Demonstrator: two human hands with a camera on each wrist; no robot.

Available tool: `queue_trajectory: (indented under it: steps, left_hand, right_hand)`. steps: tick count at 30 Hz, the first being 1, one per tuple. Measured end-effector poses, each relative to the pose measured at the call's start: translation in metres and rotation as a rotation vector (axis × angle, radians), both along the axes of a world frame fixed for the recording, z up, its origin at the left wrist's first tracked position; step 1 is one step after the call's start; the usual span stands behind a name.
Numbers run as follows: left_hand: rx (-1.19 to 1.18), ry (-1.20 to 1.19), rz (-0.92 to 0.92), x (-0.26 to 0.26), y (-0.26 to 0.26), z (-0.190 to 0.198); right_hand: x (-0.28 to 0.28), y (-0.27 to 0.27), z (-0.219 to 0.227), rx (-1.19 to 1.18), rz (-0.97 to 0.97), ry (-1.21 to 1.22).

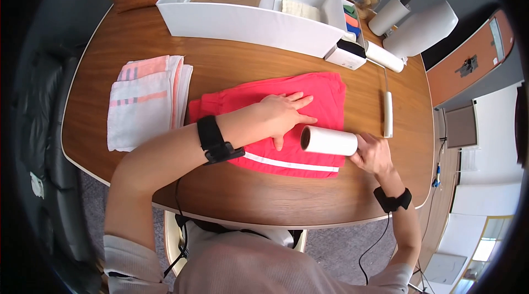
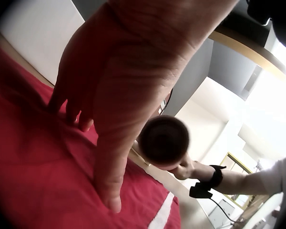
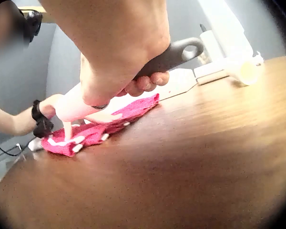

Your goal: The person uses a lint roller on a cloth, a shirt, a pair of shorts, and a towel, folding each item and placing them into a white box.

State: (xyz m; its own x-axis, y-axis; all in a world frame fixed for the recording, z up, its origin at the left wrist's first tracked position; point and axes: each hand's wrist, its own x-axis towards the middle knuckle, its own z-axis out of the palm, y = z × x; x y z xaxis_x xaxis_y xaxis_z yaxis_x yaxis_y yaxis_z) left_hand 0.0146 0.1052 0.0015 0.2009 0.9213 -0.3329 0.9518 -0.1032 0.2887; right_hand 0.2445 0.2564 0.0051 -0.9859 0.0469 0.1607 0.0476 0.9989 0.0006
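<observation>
A folded red garment with a white stripe (image 1: 325, 93) lies on the wooden table in front of the person. The left hand (image 1: 280, 116) rests on it with fingers spread; in the left wrist view its thumb and fingertips touch the red cloth. A white lint roller (image 1: 330, 142) is gripped by the right hand (image 1: 374, 153) at the garment's right side. Its grey handle (image 3: 169, 59) pokes out of the fist in the right wrist view. The roller's hollow end (image 2: 164, 140) faces the left hand and overlaps the garment in the head view.
A folded white and pink towel (image 1: 140, 107) lies at the left. Behind stands a white box (image 1: 248, 28) with folded cloths inside. A small white box (image 1: 346, 54), a white roll (image 1: 384, 56) and a white stick-like piece (image 1: 388, 115) are at the right.
</observation>
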Motion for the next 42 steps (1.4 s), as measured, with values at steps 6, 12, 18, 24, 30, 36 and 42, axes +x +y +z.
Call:
queue_trajectory:
  steps: [6, 12, 18, 24, 30, 36, 42]
  left_hand:
    - [0.019, -0.008, 0.025, 0.001, 0.000, -0.002]
    - [0.027, -0.012, 0.023, -0.001, -0.002, 0.000]
    - [0.101, -0.038, 0.017, -0.005, -0.003, -0.010]
    - [0.331, 0.226, 0.179, 0.036, -0.046, -0.021]
    - [0.151, 0.169, 0.471, 0.060, -0.092, -0.014]
    - [0.334, 0.037, 0.157, 0.029, -0.122, -0.025]
    - [0.150, -0.350, -0.010, -0.009, -0.115, -0.015]
  right_hand:
    - [0.013, 0.011, -0.016, 0.057, 0.079, -0.142]
    - [0.036, -0.001, -0.008, 0.125, 0.186, -0.195]
    - [0.068, -0.015, -0.009, 0.003, 0.303, -0.172]
    - [0.083, -0.019, -0.026, -0.395, -0.011, 0.235]
    - [-0.029, -0.057, 0.018, -0.384, -0.174, 0.009]
    - [-0.110, -0.082, 0.009, -0.278, -0.049, 0.054]
    - [-0.136, -0.060, -0.005, -0.341, -0.151, -0.019]
